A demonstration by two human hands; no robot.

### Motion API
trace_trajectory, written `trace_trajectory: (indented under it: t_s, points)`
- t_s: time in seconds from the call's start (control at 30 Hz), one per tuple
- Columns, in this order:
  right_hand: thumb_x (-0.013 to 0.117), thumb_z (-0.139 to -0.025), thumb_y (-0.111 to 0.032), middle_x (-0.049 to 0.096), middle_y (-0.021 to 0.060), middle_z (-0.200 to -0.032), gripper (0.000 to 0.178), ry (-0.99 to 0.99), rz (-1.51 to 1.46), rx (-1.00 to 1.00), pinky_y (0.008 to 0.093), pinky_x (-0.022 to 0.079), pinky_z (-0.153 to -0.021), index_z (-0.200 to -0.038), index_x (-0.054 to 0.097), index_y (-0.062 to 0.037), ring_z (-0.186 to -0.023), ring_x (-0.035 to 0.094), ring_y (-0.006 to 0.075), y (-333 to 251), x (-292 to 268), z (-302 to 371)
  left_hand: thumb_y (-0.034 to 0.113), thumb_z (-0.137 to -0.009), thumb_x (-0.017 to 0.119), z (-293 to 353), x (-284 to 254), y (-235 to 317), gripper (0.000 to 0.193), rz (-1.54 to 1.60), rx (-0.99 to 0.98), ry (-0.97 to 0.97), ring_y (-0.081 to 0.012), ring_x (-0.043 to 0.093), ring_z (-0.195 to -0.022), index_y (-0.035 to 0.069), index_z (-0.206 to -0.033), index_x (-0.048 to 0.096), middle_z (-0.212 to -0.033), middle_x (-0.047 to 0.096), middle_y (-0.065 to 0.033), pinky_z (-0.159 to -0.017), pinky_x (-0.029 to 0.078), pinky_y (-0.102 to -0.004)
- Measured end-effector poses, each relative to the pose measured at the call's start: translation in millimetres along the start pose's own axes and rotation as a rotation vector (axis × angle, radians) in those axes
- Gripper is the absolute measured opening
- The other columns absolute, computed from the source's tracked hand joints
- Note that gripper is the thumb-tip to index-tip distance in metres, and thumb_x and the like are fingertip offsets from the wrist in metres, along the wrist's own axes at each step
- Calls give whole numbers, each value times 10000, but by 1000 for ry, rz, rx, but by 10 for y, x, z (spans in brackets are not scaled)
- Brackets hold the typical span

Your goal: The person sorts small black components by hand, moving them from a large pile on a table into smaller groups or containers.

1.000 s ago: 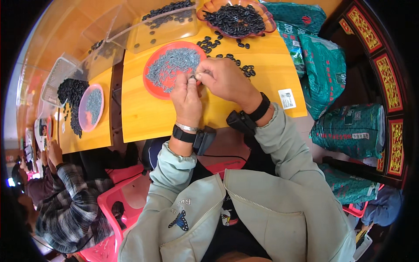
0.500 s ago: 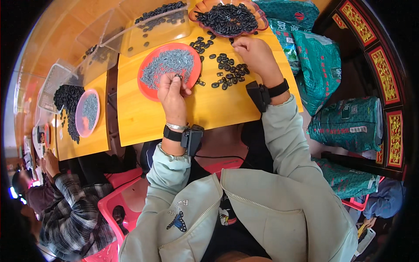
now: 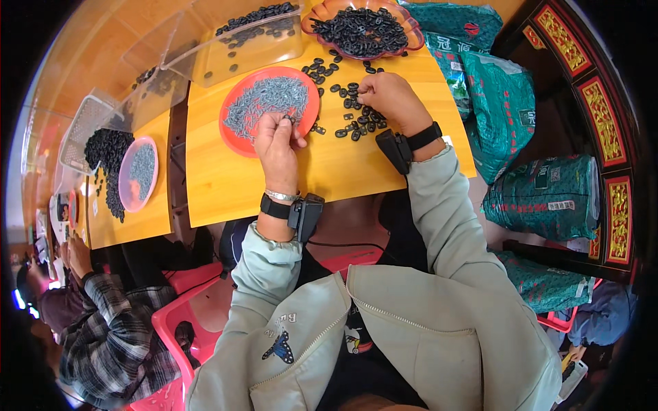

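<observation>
Two hands work: left hand pinches a grey piece over the red plate; right hand closes on black pieces; best keep pinches light.

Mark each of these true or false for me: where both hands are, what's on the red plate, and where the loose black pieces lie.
1. The left hand is at the edge of the red plate. True.
2. The red plate holds small grey pieces. True.
3. The right hand rests in the person's lap. False: it is on the yellow table, among loose black pieces.
4. The scalloped orange dish is empty. False: it is heaped with black pieces.
5. Both wrists carry black bands. True.
</observation>
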State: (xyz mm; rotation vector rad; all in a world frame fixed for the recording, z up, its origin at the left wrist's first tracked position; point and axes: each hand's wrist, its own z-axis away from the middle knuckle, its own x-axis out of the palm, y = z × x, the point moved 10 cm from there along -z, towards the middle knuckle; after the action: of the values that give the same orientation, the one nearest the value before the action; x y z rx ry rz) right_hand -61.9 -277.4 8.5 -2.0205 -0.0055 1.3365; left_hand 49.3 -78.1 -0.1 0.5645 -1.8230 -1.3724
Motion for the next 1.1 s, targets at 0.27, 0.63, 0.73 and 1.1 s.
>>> trace_trajectory:
  t_s: [0.27,0.63,0.73,1.1]
  points:
    - [662,-684,-74,622,160,-735,178,-37,6,-110,380,476,-650,-850,648,-12,-717,614,311,-129,43,30,59,-885,457,-12,-9,10,77,-7,23,-8,-100,468,-526,21,-823,483,-644,495,-31,-518,412,-228]
    - [636,-758,-57,602,32,-724,202,-132,-503,-3,251,460,-606,-953,630,-7,-660,576,125,-343,100,11,55,-891,455,4,10,19,66,-27,10,-17,-102,469,-532,24,-841,485,-649,501,-32,-522,415,-224]
    - [635,-800,-78,605,-6,-813,238,-282,-951,62,213,456,-621,-1028,610,-12,-700,563,70,-484,216,67,69,-894,457,28,57,25,56,53,-3,-42,-111,480,-535,32,-861,484,-655,512,-37,-528,421,-226]
    - [596,-834,-62,647,41,-795,231,-356,-1108,-87,223,469,-607,-1042,635,30,-687,581,84,-1015,419,191,114,-905,434,8,166,-55,99,504,-96,-150,-174,521,-565,26,-880,472,-694,542,-84,-559,441,-269]
